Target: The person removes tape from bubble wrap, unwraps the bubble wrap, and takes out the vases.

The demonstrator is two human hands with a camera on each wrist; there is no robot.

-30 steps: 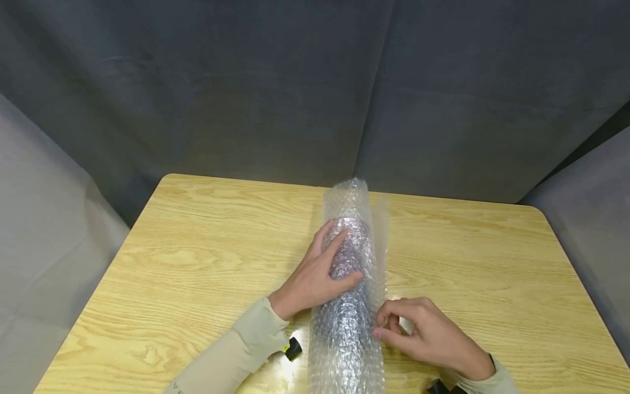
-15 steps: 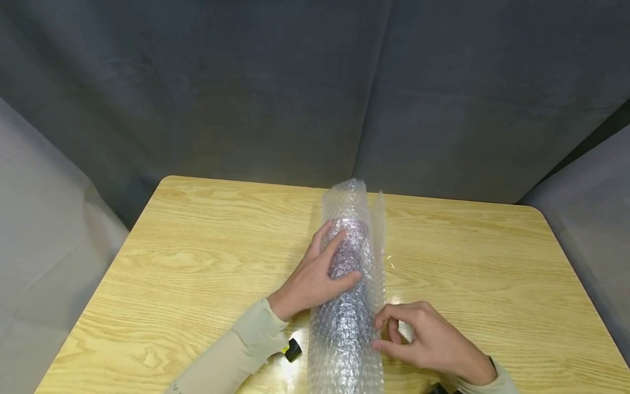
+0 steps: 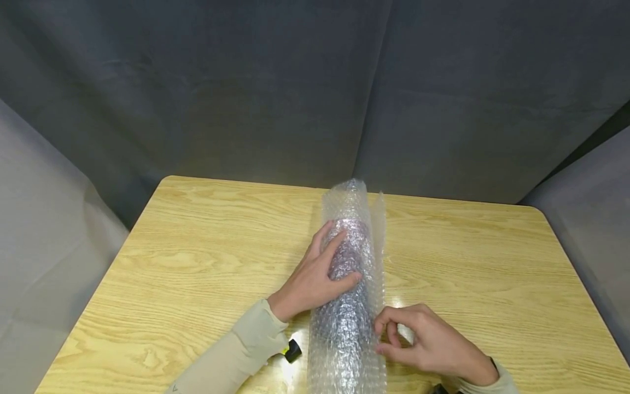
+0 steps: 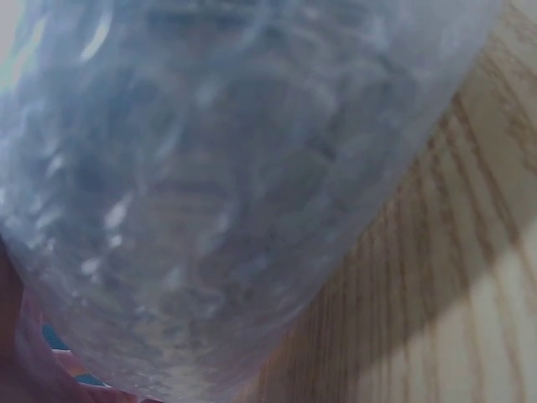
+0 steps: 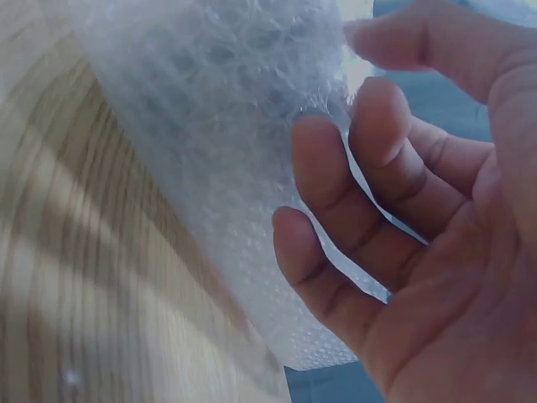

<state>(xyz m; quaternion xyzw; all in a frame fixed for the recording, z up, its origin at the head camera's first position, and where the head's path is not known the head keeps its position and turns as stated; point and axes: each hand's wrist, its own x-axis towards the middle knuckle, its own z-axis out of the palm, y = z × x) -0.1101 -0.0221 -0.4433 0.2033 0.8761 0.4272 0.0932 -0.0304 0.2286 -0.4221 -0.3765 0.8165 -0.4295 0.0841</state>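
A long roll of bubble wrap lies lengthwise on the table, with a bluish-purple cylindrical thing showing through its layers. My left hand rests on the roll from the left, fingers spread over its top. Along the right side a loose flap of the wrap stands up. Close to that edge, my right hand touches the wrap with bent fingers. In the right wrist view a gap shows between thumb and forefinger, beside the bubble wrap. Bubble wrap fills most of the left wrist view.
The wood-grain table extends to both sides of the roll. Behind it hangs a dark grey curtain; paler cloth hangs at the left. A small black device sits by the left cuff.
My right thumb has moved down slightly, widening its gap from the forefinger. The wrap's right flap stands more upright and slightly farther left. My left hand stays almost still.
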